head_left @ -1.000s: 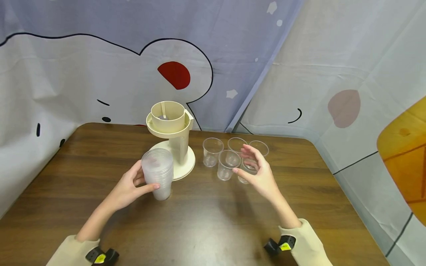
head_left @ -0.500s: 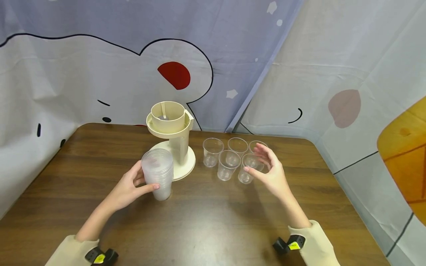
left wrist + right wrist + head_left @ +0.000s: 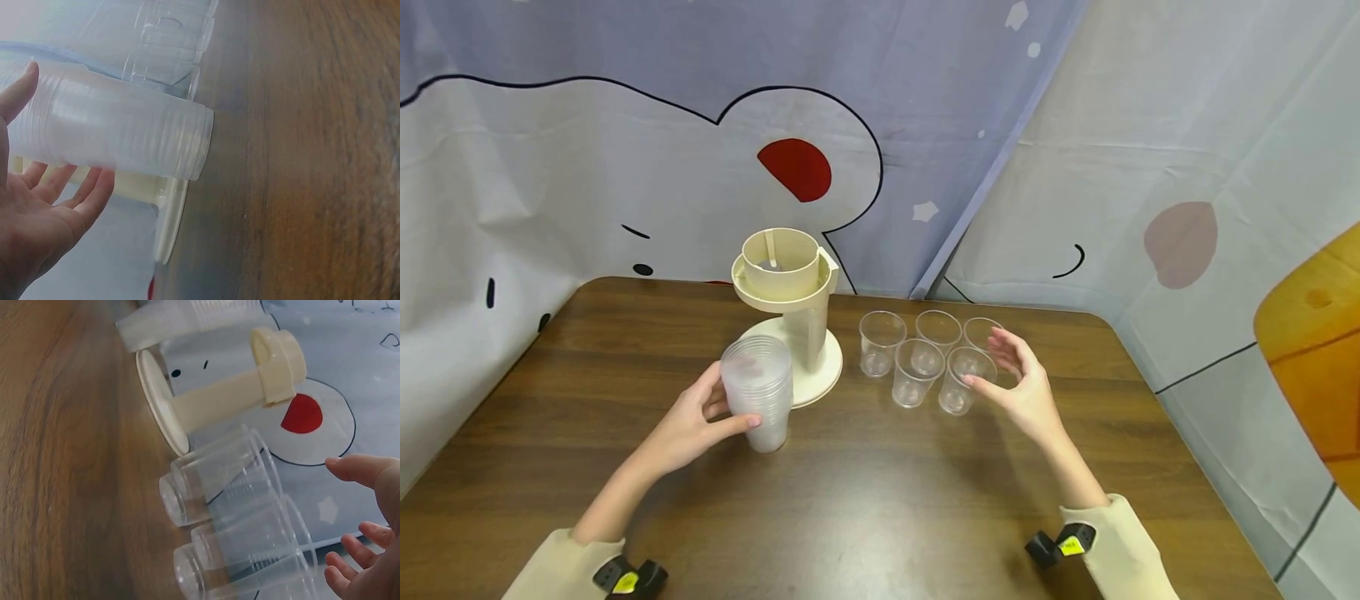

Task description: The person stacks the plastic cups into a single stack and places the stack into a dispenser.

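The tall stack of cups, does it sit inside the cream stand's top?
No, the left hand holds the stack in front of the cream stand, not in it.

Dressed in a plain cream left sleeve (image 3: pixel 553 568) and matching right sleeve (image 3: pixel 1129 550), both unpatterned, and fitted near the cuffs with a boxy black left wrist unit (image 3: pixel 611 572) and a twin right wrist unit (image 3: pixel 1083 534), each built with a rounded, jutting part and tagged in bright yellow.
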Available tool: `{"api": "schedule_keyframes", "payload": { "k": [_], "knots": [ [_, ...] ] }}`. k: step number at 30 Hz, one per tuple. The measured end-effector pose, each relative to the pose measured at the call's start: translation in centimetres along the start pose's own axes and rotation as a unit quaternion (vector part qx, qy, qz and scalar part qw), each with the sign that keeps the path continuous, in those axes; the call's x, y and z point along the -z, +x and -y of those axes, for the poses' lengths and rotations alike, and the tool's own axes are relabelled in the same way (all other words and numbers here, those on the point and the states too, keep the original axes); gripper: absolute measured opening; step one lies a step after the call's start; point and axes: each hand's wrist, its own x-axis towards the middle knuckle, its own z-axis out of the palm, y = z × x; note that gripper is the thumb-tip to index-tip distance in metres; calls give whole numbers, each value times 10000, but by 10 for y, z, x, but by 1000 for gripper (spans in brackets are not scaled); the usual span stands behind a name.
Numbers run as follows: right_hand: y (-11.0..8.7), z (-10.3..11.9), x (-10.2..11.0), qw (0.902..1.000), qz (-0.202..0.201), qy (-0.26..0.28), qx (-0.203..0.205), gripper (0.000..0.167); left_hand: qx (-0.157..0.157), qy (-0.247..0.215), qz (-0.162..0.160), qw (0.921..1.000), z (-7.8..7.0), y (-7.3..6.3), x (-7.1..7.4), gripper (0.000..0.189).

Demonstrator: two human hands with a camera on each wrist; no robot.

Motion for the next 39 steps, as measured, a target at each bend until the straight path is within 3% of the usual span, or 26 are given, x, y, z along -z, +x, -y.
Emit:
{"api": "schedule_keyframes", "payload": {
  "k": [28,39],
  "knots": [
    [5,-28,-5,9976,579,-186,-318,81,-3,83,138,9999,0,4,3,72],
    [3,-28,-9,9985,485,-138,-192,80,-61,13,302,9995,-3,9,3,71]
  ]
}}
